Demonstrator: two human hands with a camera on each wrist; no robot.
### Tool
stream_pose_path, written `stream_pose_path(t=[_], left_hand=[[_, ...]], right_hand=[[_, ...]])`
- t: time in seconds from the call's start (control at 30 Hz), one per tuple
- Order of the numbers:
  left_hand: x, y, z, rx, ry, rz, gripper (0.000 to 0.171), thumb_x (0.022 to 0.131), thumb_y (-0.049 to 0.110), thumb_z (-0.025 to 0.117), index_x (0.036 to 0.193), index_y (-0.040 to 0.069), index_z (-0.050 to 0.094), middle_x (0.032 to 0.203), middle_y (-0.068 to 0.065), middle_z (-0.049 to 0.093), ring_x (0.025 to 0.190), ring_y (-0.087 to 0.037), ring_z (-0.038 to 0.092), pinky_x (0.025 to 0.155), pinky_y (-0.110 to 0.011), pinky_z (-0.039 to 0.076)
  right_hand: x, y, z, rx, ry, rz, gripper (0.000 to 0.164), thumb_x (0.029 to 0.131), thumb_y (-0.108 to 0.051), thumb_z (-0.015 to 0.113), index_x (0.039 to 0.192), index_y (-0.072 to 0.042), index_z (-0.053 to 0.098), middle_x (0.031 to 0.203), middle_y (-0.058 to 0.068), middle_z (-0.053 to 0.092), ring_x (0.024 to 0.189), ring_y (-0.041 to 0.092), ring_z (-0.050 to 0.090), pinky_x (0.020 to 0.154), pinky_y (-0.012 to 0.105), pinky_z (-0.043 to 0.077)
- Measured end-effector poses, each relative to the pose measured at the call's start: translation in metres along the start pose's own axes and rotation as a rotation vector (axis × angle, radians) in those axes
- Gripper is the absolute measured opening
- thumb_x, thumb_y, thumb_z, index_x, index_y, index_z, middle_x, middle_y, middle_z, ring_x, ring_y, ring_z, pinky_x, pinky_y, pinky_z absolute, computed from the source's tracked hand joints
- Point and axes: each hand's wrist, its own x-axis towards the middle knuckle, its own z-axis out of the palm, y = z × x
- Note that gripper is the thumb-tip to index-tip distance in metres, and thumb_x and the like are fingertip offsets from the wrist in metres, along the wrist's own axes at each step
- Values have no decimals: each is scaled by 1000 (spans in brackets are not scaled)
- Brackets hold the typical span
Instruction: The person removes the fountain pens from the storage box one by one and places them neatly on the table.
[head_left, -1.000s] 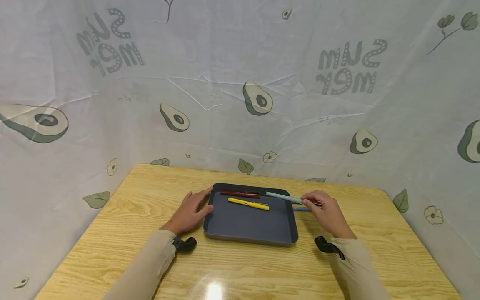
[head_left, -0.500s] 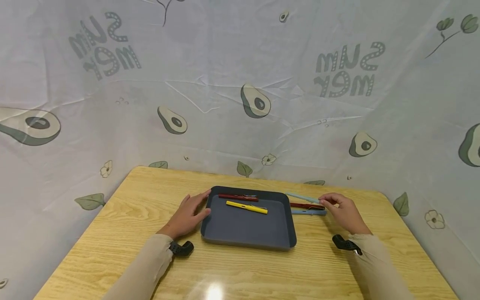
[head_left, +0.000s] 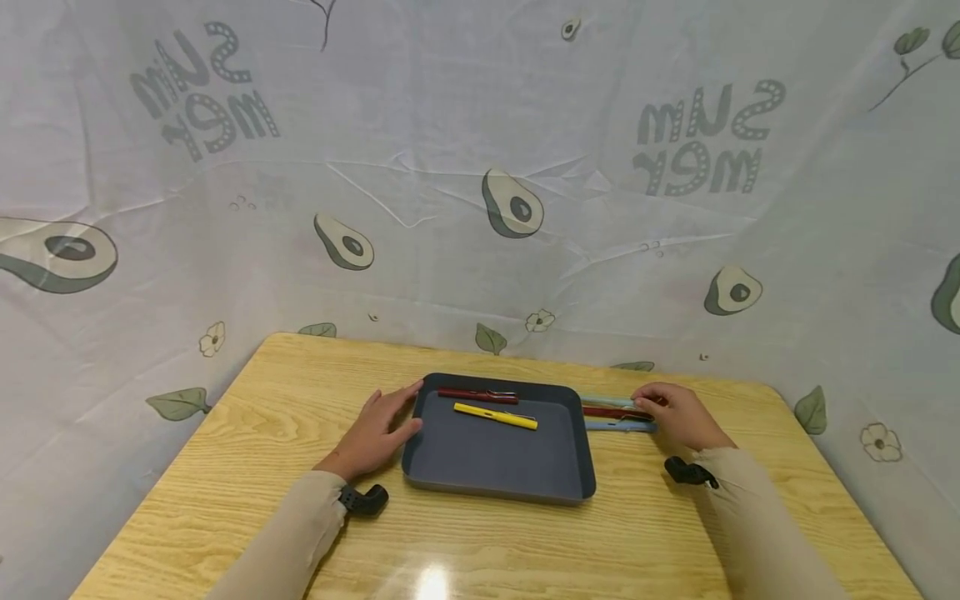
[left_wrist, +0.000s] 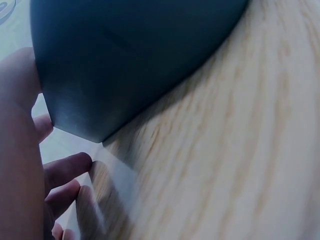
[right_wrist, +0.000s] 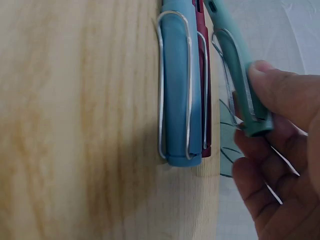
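My right hand (head_left: pixel 681 418) pinches the cap end of a pale green pen (right_wrist: pixel 237 70) between thumb and fingers, to the right of the tray. Alongside it on the table lie a dark red pen (head_left: pixel 609 412) and a blue pen (right_wrist: pixel 177 95), both with wire clips. The dark grey tray (head_left: pixel 495 462) holds another dark red pen (head_left: pixel 477 395) and a yellow pen (head_left: pixel 495 416) near its far side. At the tray's left edge rests my left hand (head_left: pixel 372 437), fingers extended and thumb at the rim. In the left wrist view those fingers show beside the tray's corner.
A light wood table (head_left: pixel 517 550) carries everything. Behind it hangs a pale cloth (head_left: pixel 420 275) printed with avocados and lettering. A black wrist mount (head_left: pixel 363 500) sits on the left sleeve and another black mount (head_left: pixel 690 472) on the right one.
My right hand has carried the pale green pen from over the tray's right rim rightward, then lowered it into line beside the red and blue pens. My left hand has stayed at the tray.
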Motion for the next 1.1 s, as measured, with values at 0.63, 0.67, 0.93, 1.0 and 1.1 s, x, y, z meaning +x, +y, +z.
stream_pose_path(t=[0.63, 0.67, 0.93, 1.0, 1.1], left_hand=[[8, -1, -5, 10, -19, -17, 66, 106, 40, 59, 164, 21, 33, 160, -8, 45, 150, -31, 39, 127, -59, 6], [8, -1, -4, 11, -17, -15, 66, 106, 39, 59, 164, 21, 33, 160, -8, 45, 150, -31, 40, 127, -59, 6], [6, -2, -2, 5, -12, -1, 66, 106, 34, 60, 164, 20, 32, 160, -9, 45, 149, -32, 40, 127, -59, 5], [6, -2, -2, 1, -11, 0, 66, 106, 35, 60, 164, 20, 32, 160, -9, 45, 149, -32, 40, 127, -58, 5], [6, -3, -1, 5, -6, 4, 66, 106, 37, 59, 164, 21, 32, 160, -9, 45, 149, -31, 40, 127, -58, 5]], right_hand=[[19, 8, 4, -24, -77, 4, 17, 104, -14, 64, 110, -7, 79, 108, 11, 72, 90, 19, 66, 75, 39, 56], [18, 8, 4, -24, -76, 7, 18, 104, -14, 63, 111, -6, 78, 109, 11, 72, 91, 20, 67, 76, 40, 57], [3, -11, -2, 4, 12, 43, 29, 109, -21, 57, 125, -1, 70, 118, 17, 68, 93, 26, 67, 73, 37, 59], [-1, -22, -2, 17, 56, 27, 30, 109, -21, 58, 125, 0, 70, 118, 18, 67, 92, 27, 66, 72, 37, 59], [-6, -38, 2, 2, 123, -17, 29, 107, -22, 60, 124, 0, 71, 116, 16, 68, 94, 27, 66, 77, 40, 58]])
